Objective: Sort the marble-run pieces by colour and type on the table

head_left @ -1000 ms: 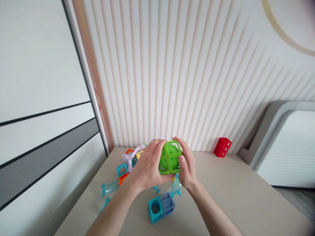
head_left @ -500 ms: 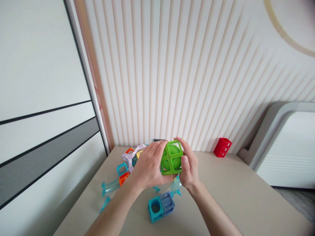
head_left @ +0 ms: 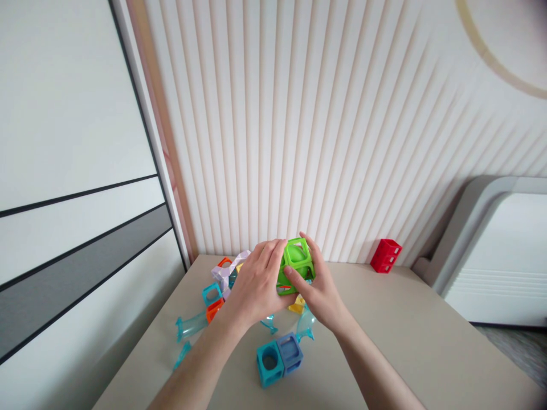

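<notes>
A green openwork block (head_left: 298,257) with a rounded green part inside is held above the table between both hands. My left hand (head_left: 259,282) grips its left side, fingers over the upper left edge. On the right, my right hand (head_left: 317,285) holds it, with the thumb across the front face and the fingers behind the right edge. Beneath the hands lie a yellow piece (head_left: 298,304) and clear blue tube pieces (head_left: 306,324). Nearer the front, a teal block (head_left: 269,363) sits joined or touching a blue-violet block (head_left: 290,352).
On the beige table (head_left: 384,336), a red block (head_left: 386,255) stands at the back right by the ribbed wall. At the left are a lilac piece (head_left: 223,274), a light-blue block (head_left: 212,293), an orange block (head_left: 214,309) and a clear tube (head_left: 191,325).
The green block has tilted and shifted slightly up. My right thumb has moved left from its right edge onto the front. More of the yellow piece now shows below.
</notes>
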A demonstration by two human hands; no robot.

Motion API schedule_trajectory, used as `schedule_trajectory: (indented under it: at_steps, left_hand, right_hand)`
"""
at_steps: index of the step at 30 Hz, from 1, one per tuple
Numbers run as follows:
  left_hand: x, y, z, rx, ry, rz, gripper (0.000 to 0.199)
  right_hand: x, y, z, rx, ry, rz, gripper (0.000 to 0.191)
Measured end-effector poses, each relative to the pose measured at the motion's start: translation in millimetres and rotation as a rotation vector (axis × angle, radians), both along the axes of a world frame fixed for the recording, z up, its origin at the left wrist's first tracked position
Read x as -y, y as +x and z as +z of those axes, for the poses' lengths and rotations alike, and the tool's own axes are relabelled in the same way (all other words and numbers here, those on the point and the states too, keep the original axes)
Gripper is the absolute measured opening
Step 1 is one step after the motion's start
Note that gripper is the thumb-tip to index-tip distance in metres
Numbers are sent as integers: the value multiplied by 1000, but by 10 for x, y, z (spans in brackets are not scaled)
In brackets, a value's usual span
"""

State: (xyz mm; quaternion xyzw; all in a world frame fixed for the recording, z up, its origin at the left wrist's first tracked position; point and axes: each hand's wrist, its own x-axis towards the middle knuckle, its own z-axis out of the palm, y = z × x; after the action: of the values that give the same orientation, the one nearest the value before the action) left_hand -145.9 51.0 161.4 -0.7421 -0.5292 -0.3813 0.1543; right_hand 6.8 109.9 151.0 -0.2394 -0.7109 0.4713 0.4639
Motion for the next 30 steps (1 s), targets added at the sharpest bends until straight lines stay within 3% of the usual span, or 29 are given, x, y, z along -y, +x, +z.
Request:
schedule_trajectory:
  at_steps: [9,16,21,27,30]
  left_hand:
    - [24,-16,-5,23,26,-38,91]
    - [43,-30,5,-41,7,-76,98]
    - [56,-48,25,-42,-38,-86,100]
    - [34,-76,9,-32,-74,-97,103]
    - [19,-83,-18,-13,-57,-105,107]
  right_hand:
    - [2,69,79,-27,-17,43,63]
    - [-72,133,121,-93,-295,205,80]
    - [-84,107,98,-125,-330,192,73]
    - [-75,80,88,-91,-322,191,86]
    - [-79,59,93,-120,-341,134,78]
